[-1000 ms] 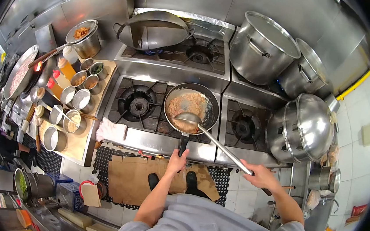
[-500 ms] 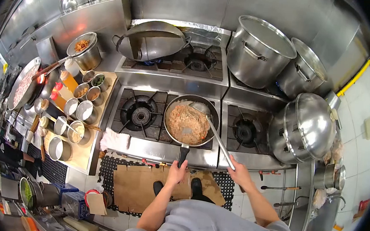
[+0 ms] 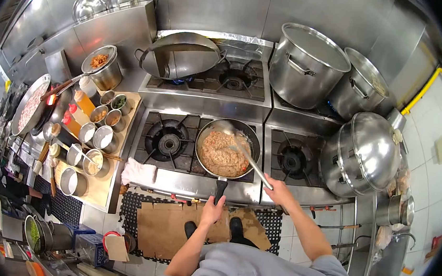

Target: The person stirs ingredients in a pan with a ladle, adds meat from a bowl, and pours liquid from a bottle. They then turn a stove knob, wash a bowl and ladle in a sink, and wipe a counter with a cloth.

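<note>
My left hand (image 3: 212, 211) is wrapped around the black handle (image 3: 220, 190) of a frying pan (image 3: 200, 138), which sits on the front burner. In the pan lies a mound of crumbly, orange-brown food (image 3: 219, 158), perhaps fried rice or mince. My right hand (image 3: 278, 190) grips the end of a long metal ladle (image 3: 254, 165). The ladle slants down to the left into the pan, and its bowl is blurred by motion at the upper part of the food.
A large wok (image 3: 185, 64) stands on the back burner. Tall stockpots (image 3: 305, 74) and a domed steamer (image 3: 367, 153) stand to the right. At left, a board (image 3: 104, 183) holds several metal cups and squeeze bottles. A folded cloth (image 3: 138, 172) lies on the stove's front edge.
The ladle's bowl has swept left across the pan, and my right hand has shifted slightly left. The food has been pushed about and heaped differently. My left hand keeps hold of the pan's handle.
</note>
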{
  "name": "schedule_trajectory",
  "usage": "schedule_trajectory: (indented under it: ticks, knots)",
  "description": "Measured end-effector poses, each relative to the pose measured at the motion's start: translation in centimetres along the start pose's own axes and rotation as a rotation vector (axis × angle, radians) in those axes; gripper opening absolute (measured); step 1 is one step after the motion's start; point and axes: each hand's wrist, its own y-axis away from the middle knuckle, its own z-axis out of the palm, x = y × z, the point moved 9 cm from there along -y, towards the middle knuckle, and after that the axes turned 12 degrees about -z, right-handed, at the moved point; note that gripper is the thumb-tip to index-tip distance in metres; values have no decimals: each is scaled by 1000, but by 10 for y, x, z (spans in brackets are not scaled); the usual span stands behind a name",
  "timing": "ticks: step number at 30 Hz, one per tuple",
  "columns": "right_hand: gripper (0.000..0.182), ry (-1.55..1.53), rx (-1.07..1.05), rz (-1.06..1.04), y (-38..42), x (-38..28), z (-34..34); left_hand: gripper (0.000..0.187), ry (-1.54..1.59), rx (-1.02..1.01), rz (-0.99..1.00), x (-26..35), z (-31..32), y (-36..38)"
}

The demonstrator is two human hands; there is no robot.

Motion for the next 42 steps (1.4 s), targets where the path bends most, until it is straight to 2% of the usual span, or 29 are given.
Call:
schedule_trajectory:
  ticks: [1, 3, 4, 6, 8, 9, 11, 12, 14, 15, 21, 22, 24, 26, 28, 30, 32, 33, 34, 36, 37, 38, 39, 40, 41, 42]
  knots:
    - [57, 0, 2, 0, 3, 0, 0, 43, -9, 18, 6, 4, 0, -1]
    - [58, 192, -84, -249, 11, -19, 2, 42, 27, -5, 1, 8, 3, -2]
    - [58, 193, -89, -240, 18, -13, -9, 42, 61, -27, -16, 5, 5, -1]
    - [58, 354, -254, -310, 33, -21, -33, 42, 54, -36, -31, 1, 3, -5]
    - [59, 253, -370, -103, 55, -55, -73, 42, 49, -42, -50, -2, 1, -9]
    - [59, 249, -382, -96, 65, -75, -90, 42, 72, -42, -39, -2, 1, -10]
    - [60, 215, -453, 71, 82, -85, -109, 37, 139, -80, -35, 0, 3, -8]
    - [60, 211, -456, 73, 88, -70, -106, 37, 137, -79, -39, -2, 4, -6]
    - [60, 128, -371, -155, 89, -64, -100, 37, 139, -59, -55, 0, 3, -6]
    - [61, 176, -461, 5, 89, -47, -90, 37, 134, -59, -50, 1, 2, -6]
    - [59, 200, -257, 93, 76, -38, -65, 38, 177, -45, -26, -5, 6, 15]
    - [59, 197, -250, 83, 77, -32, -58, 37, 166, -23, -9, -9, 5, 18]
    - [60, 51, -6, -47, 78, -20, -53, 37, 127, -33, 8, -4, 7, 18]
    - [61, 93, 39, -63, 77, -15, -36, 37, 95, -32, -32, -1, 10, 7]
    - [61, 55, -82, 332, 88, 4, -2, 37, 83, -22, -10, 11, 9, 2]
    - [60, 73, 138, 27, 109, -7, 31, 39, 86, 46, -42, 15, 5, -5]
    - [60, -299, 99, 161, 124, -22, 41, 41, 44, 70, 1, 2, 6, -2]
    - [60, -408, -8, 369, 134, -22, 39, 42, 38, 50, 10, -5, 7, 4]
    - [60, -411, -1, 365, 128, -23, 31, 42, 31, 28, 19, -9, 8, 6]
    - [59, -258, 69, 161, 115, -33, 5, 43, 50, -2, -8, -9, 7, 1]
    - [58, -106, 245, -229, 99, -21, -1, 42, 26, 8, 28, -5, 5, -6]
    - [57, 39, 29, 56, 81, -21, -12, 41, 4, 20, 63, -2, 4, -13]
    - [56, 42, 35, 17, 59, -21, -22, 40, -26, 56, 110, 3, 2, -19]
    - [57, 111, 83, -136, 36, -15, -29, 40, -26, 53, 110, 6, 1, -15]
    - [59, 239, 98, -272, 16, -20, -35, 41, 16, 20, 52, 8, 1, -12]
    - [59, 242, 103, -275, 18, -15, -38, 41, 56, -11, -9, 8, 2, -10]
